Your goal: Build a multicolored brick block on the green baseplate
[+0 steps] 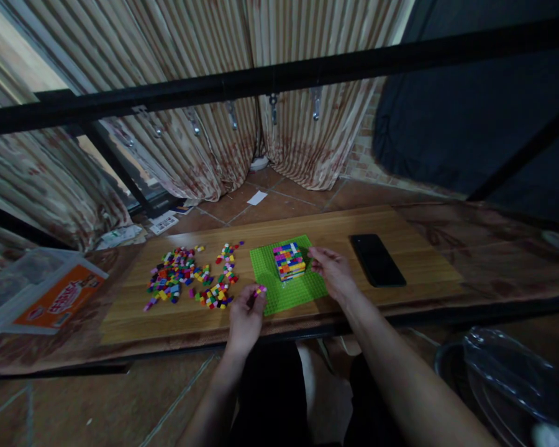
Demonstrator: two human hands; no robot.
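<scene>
A green baseplate [302,290] lies on the wooden board [168,320], and a multicoloured block of stacked bricks [289,261] stands on it. My left hand [245,316] rests at the plate's near left corner, fingers pinched on a small pink brick [261,290]. My right hand [333,271] lies on the plate's right side, its curled fingertips touching or almost touching the stacked block. Left of the plate sits a spread of several loose coloured bricks [186,276].
A black phone [377,259] lies flat on the board, right of the plate. A clear plastic box with an orange label [46,295] sits at far left. Curtains and a black metal bar [279,77] are beyond. A plastic-lined bin [507,379] stands at lower right.
</scene>
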